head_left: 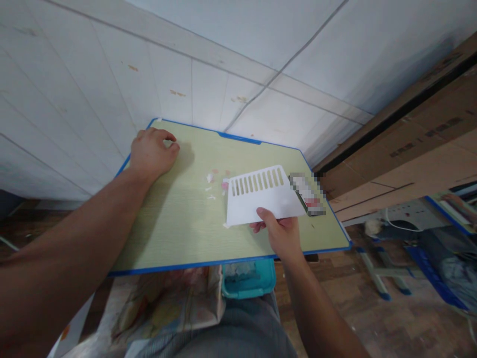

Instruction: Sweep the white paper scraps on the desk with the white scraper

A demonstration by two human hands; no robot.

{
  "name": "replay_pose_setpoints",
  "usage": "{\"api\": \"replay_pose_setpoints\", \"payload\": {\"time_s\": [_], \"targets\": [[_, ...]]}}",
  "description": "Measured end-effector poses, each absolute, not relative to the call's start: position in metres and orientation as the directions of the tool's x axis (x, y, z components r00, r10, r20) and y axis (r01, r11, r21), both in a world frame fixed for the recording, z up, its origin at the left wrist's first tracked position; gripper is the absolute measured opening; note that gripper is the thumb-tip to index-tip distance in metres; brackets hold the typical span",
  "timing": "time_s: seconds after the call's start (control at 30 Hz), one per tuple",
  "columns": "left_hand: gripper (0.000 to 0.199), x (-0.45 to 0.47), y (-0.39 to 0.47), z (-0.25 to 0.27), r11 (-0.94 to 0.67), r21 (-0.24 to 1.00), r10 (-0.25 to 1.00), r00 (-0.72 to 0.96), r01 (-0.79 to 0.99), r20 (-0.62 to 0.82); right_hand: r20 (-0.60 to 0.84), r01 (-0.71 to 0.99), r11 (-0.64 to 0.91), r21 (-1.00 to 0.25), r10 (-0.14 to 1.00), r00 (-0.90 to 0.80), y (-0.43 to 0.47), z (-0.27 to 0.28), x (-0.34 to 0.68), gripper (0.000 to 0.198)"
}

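My right hand [285, 236] grips a flat white panel with a row of long slots [261, 199], thumb on top and fingers underneath. The panel is held over the right part of a pale green desk [186, 219] with a blue edge. At the desk's far left corner is my left hand [154, 156], its fingers curled and the thumb near the index fingertip. Whatever may be in that pinch is too small to make out. Small white and pink scraps [210, 177] lie on the desk left of the panel.
A blurred-out rectangular object [307, 194] lies at the desk's right side. Below the front edge hang a teal basket [249, 283] and a bag [167, 303]. Brown cardboard boxes [402, 144] stand on the right. A cable [276, 77] runs down the white wall behind.
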State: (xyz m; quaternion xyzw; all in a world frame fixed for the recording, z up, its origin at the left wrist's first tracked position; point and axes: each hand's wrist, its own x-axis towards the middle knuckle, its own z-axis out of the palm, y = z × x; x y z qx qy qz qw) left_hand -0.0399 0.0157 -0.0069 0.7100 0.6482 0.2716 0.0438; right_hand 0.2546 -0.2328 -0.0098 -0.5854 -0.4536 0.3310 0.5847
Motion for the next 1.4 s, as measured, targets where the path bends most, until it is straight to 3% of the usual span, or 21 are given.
{"api": "replay_pose_setpoints", "payload": {"time_s": [0.2,0.7,1.4], "targets": [[0.054,-0.043,0.021,-0.011,-0.163,0.426,0.942,0.012,0.890,0.336,0.176,0.106,0.150,-0.983,0.935,0.309,-0.244,-0.010,0.257,0.031],[0.055,-0.039,0.015,-0.005,-0.138,0.432,0.950,-0.004,0.891,0.313,0.121,0.047,0.114,-0.992,0.969,0.213,-0.255,-0.020,0.275,0.032],[0.053,-0.044,0.020,-0.012,-0.162,0.433,0.937,0.001,0.887,0.349,0.055,0.012,0.054,-0.998,0.968,0.247,-0.260,-0.018,0.286,0.017]]}}
